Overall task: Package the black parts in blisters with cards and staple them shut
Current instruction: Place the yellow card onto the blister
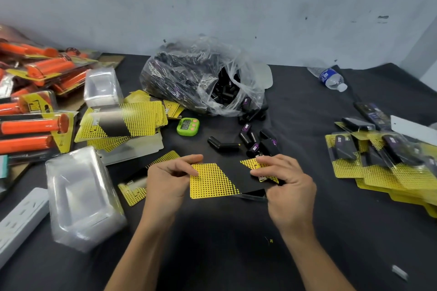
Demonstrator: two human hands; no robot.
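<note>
Both forearms reach in from the near edge of the black table (236, 243). Left hand (170, 179) pinches the left edge of a card (212, 182), fingers curled on top; right hand (283, 186) pinches its right end. Just beyond lie loose black parts (255, 142), a green timer (188, 126) and an open plastic bag (203, 82) of more parts. Clear blisters (80, 196) are stacked left, finished packs (383, 160) right. The card sits flat between the hands, with yellow dotted corners and a black diagonal band.

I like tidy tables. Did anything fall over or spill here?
Yes. At the far right, the water bottle lies on its side, and some black parts lie loose on the black cloth outside the open plastic bag.
</note>
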